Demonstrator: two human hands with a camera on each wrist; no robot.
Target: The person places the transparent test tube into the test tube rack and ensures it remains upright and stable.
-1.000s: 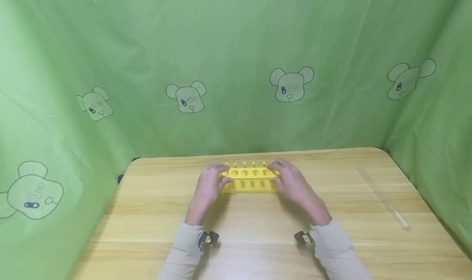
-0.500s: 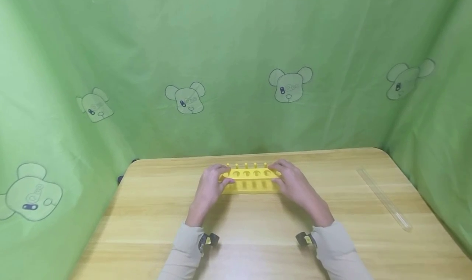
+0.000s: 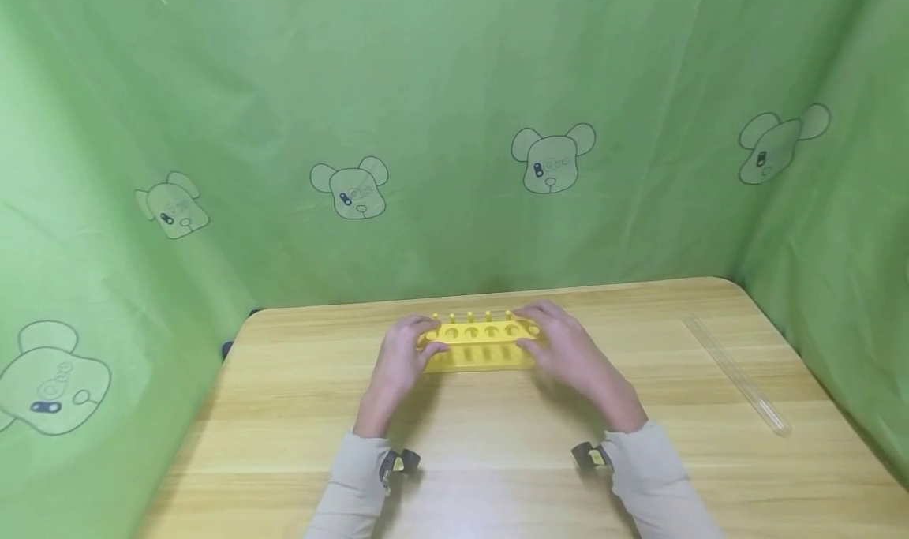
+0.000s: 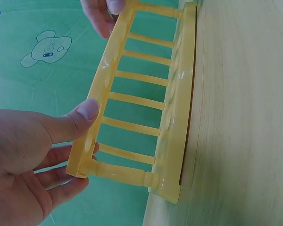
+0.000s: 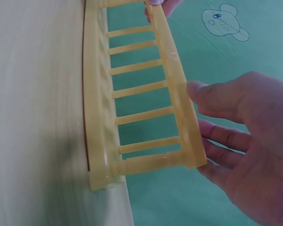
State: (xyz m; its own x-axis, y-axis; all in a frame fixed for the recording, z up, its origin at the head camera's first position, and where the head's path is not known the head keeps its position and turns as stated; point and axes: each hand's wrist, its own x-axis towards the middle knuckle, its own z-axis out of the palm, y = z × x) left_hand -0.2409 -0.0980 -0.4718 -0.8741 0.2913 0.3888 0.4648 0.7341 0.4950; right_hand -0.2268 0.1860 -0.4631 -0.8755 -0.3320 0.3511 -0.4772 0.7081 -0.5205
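A yellow test tube rack [image 3: 479, 355] stands upright near the back middle of the table, with round holes along its top and several pegs behind them. My left hand [image 3: 398, 361] holds its left end, thumb [image 4: 88, 109] on the front of the top bar and fingers behind. At the right end, my right hand [image 3: 575, 357] grips the top bar the same way; its thumb [image 5: 198, 90] touches the front edge. Both wrist views show the rack's base [image 4: 184, 103] on the tabletop and its side posts and pegs. Fingertips behind the bar are partly hidden.
A long clear tube [image 3: 738, 377] lies slantwise on the right side of the wooden table [image 3: 483, 476]. Green curtains [image 3: 440, 231] with bear-head drawings enclose the back and both sides.
The head view has shifted slightly. My right thumb sits a little higher on the rack's front edge; the rack and left hand stay about where they were.
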